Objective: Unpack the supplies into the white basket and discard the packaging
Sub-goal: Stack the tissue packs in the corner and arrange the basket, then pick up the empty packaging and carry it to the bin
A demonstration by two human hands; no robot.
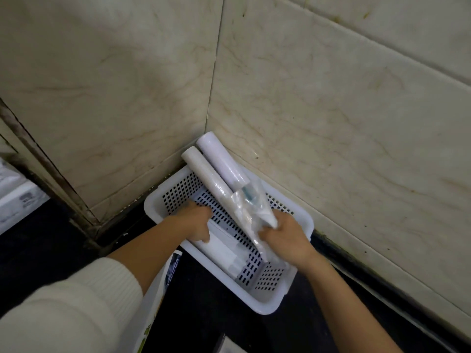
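A white perforated basket (pixel 267 299) sits on the dark floor in the corner of two tiled walls. Two long rolls lean out of it toward the corner, a beige roll (pixel 206 174) and a white roll (pixel 221 159), their lower ends wrapped in crinkled clear plastic packaging (pixel 251 207). My right hand (pixel 288 238) grips the plastic-wrapped lower end of the rolls. My left hand (pixel 197 222) reaches into the basket, fingers curled on a flat white pack (pixel 229 253) lying on the basket's floor.
Beige marble-look wall tiles (pixel 331 123) close in behind and to the right of the basket. A printed plastic bag (pixel 158 296) lies under my left forearm. White packages (pixel 17 200) sit at the far left, and another pack edge (pixel 229 346) shows at the bottom.
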